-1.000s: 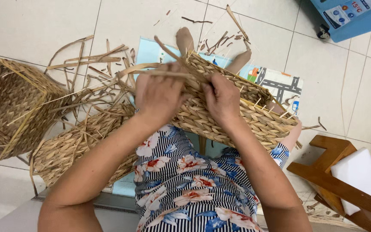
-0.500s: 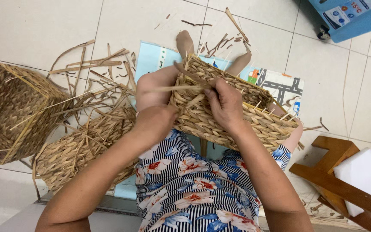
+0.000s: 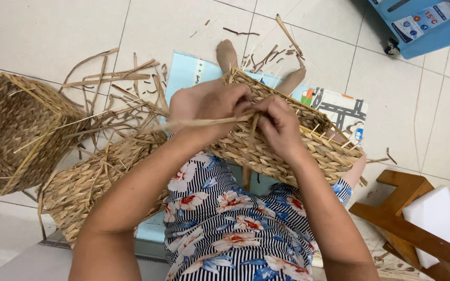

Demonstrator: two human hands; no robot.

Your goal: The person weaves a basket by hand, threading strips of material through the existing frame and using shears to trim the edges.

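Two hands meet at the near rim of the half-woven seagrass basket (image 3: 287,148) that lies tilted across my lap, its open mouth turned away from me toward my feet. My left hand (image 3: 209,106) is closed around a flat, pale straw strand (image 3: 194,123), which runs out leftward from my fingers over the loose fibre beside me. My right hand (image 3: 279,127) is pinched on the same weaving spot, fingertips pressed against the basket's rim just beside my left thumb, gripping the strand's end where it enters the plait. Thin stiff stakes stick up along the basket's far edge on the right.

On the floor to my left sits a finished square woven basket (image 3: 19,132), tipped on its side, and nearer to me a flat woven panel (image 3: 95,184) lies partly under my left forearm. Loose dried straw strips (image 3: 113,78) are scattered over the pale floor tiles (image 3: 42,36) between them. Under my legs is a light blue play mat (image 3: 334,106) with a road pattern. At the right a wooden stool (image 3: 397,208) carries a white foam block (image 3: 433,216), and a blue appliance (image 3: 423,23) stands at the top right corner.
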